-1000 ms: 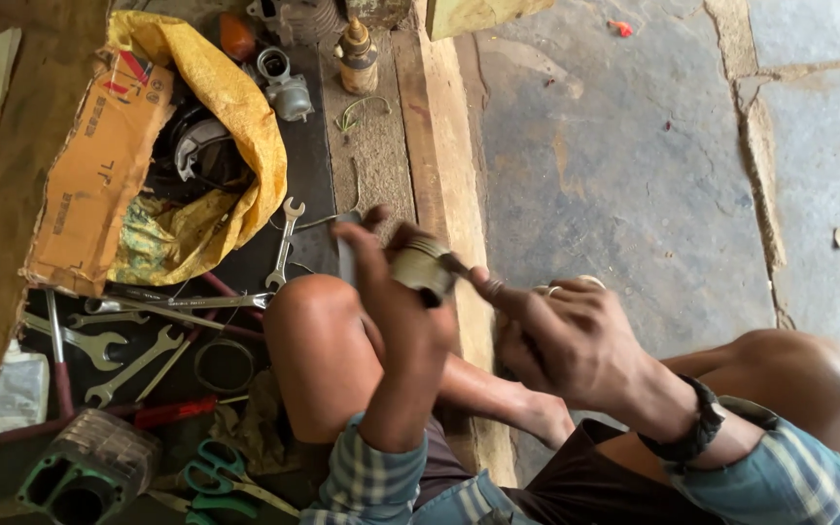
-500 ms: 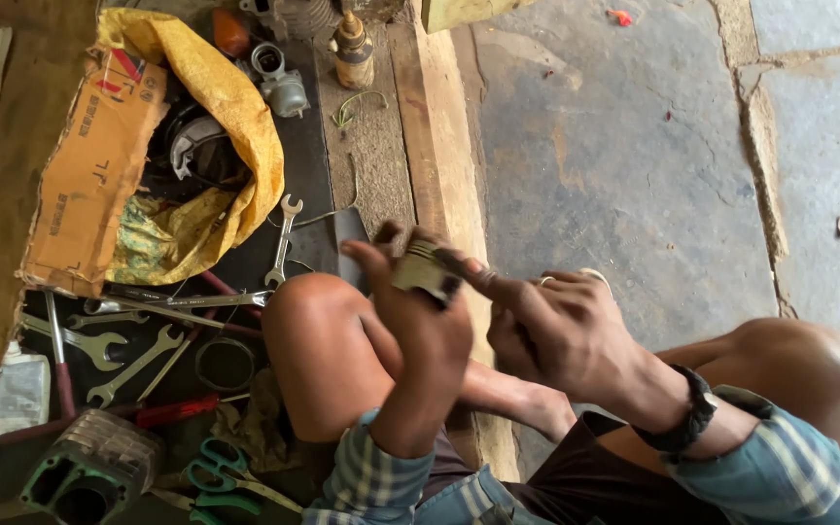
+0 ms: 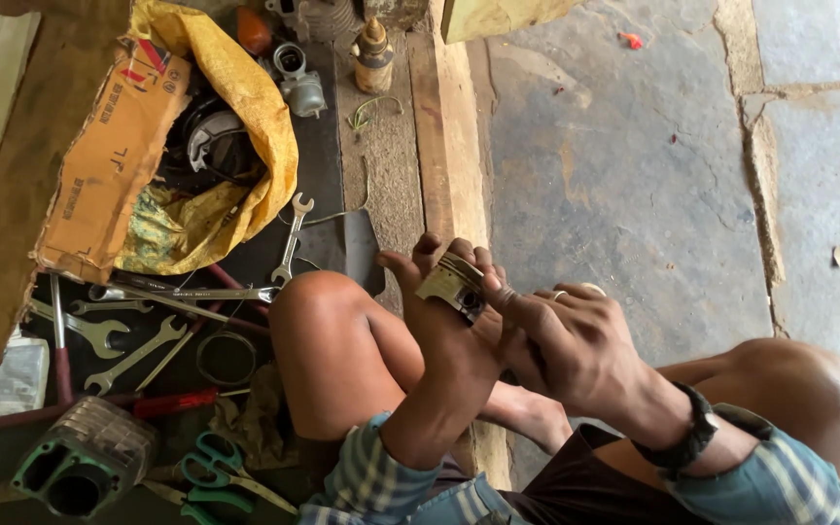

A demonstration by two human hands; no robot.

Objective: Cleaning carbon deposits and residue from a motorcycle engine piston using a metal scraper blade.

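Together our hands meet above our bent left knee: our left hand (image 3: 444, 326) grasps a short, dull-silver metal cylinder with ringed grooves (image 3: 453, 284), fingers wrapped around its body, while our right hand (image 3: 561, 340) presses its thumb and forefinger against the cylinder's near end. Well apart to the left, steel open-ended spanners (image 3: 138, 352) and green-handled scissors (image 3: 214, 469) lie on the dark floor mat (image 3: 328, 243).

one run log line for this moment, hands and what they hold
left hand: holds small metal piston | right hand: fingers on piston | nearby: spanners, scissors, cylinder block on floor
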